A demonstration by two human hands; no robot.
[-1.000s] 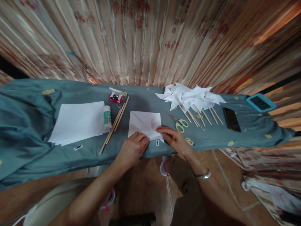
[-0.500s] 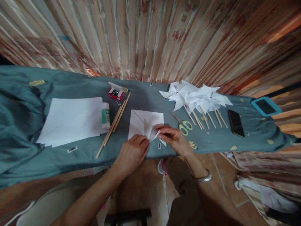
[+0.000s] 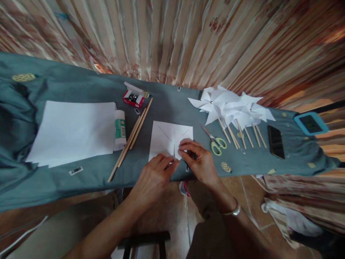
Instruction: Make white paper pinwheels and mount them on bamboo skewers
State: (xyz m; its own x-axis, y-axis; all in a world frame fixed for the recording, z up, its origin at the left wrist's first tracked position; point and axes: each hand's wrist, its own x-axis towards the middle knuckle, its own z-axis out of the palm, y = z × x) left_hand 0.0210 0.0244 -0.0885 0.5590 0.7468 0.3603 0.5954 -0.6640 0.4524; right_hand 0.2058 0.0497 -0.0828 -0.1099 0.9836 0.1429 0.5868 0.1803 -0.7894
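Note:
A white square sheet of paper [image 3: 161, 138], slit diagonally from its corners, lies in front of me at the table's near side. My left hand [image 3: 160, 172] is closed at its near edge, thumb and fingers pinched on the paper. My right hand [image 3: 198, 158] pinches a near-right flap of the same sheet, bent up toward the middle. The fingers hide the sheet's near corners. Just right of the paper lie scissors [image 3: 215, 141] with light green handles, touched by neither hand.
Left are a stack of white paper [image 3: 72, 133], a glue stick [image 3: 120, 129], several wooden sticks [image 3: 129, 142] and an open red box [image 3: 134, 98] of metal pins. Right are paper pinwheels [image 3: 231, 106] on sticks, a black phone [image 3: 276, 142] and a blue-framed device [image 3: 311, 123].
My right hand has brought the flap inward, closer to the sheet's middle, and my hands are nearer each other. The camera view has shifted slightly.

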